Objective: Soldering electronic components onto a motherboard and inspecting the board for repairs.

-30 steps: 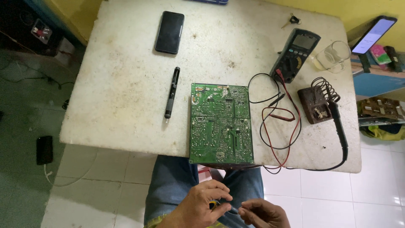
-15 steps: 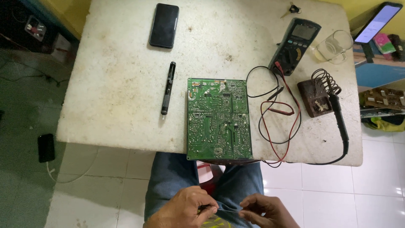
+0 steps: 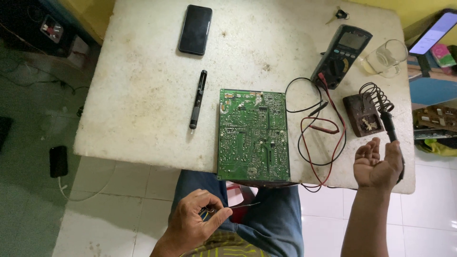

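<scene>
Left hand [image 3: 195, 223] pinching thin solder wire [image 3: 245, 205], light and bendy; right hand [image 3: 378, 164] open beside soldering iron [image 3: 388, 124], graspable by cool handle.

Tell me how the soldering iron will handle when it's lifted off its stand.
The soldering iron looks stiff and thin, probably light. Its cord trails along the table edge, so it may drag. It rests in the coil stand, which seems small and might shift. The right hand is open beside it.
</scene>
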